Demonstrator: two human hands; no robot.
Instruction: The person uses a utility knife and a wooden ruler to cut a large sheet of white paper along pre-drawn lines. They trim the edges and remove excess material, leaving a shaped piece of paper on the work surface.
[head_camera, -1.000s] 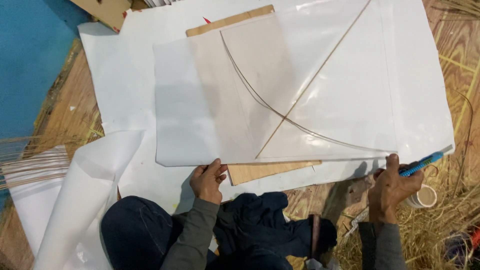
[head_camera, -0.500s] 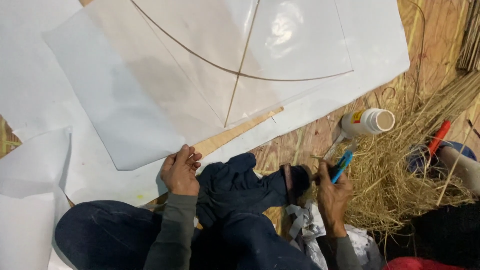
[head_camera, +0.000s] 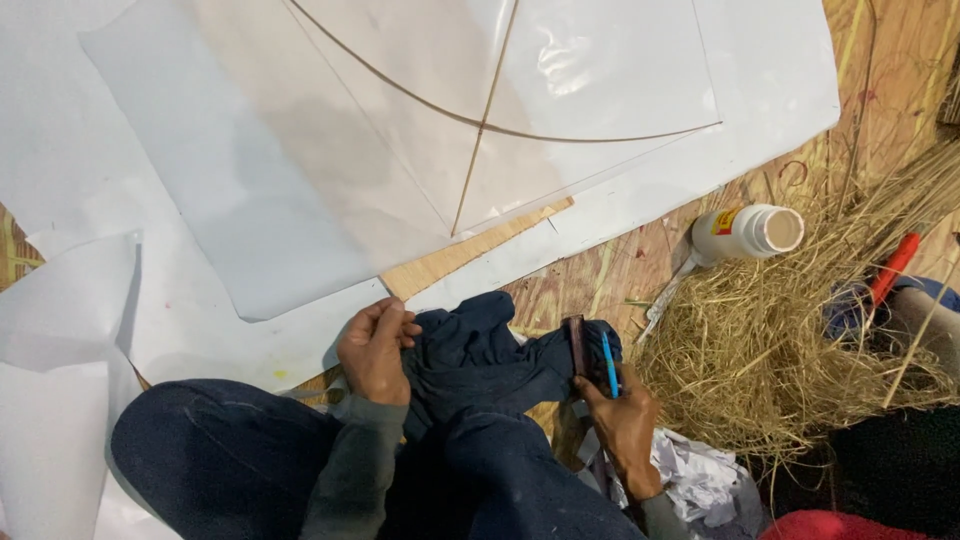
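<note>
A white translucent plastic sheet (head_camera: 300, 170) with two thin sticks crossed on it, one straight (head_camera: 487, 115) and one bowed, lies over a wooden board (head_camera: 470, 255) on the floor. My left hand (head_camera: 375, 350) rests curled at the sheet's near edge, touching a dark blue cloth (head_camera: 480, 355) on my lap. My right hand (head_camera: 620, 415) holds a blue pen (head_camera: 608, 362) and presses against a dark narrow object at the cloth's right end.
A white bottle (head_camera: 745, 232) lies on its side beside a heap of dry straw (head_camera: 790, 350). A red-handled tool (head_camera: 895, 268) sits at the right. Crumpled white paper (head_camera: 700, 480) lies near my right knee. More white sheets (head_camera: 60, 380) spread left.
The view has swung right and down. My right hand left the sheet's edge and came in to the dark cloth with the blue pen. My left hand stays at the sheet's near edge.
</note>
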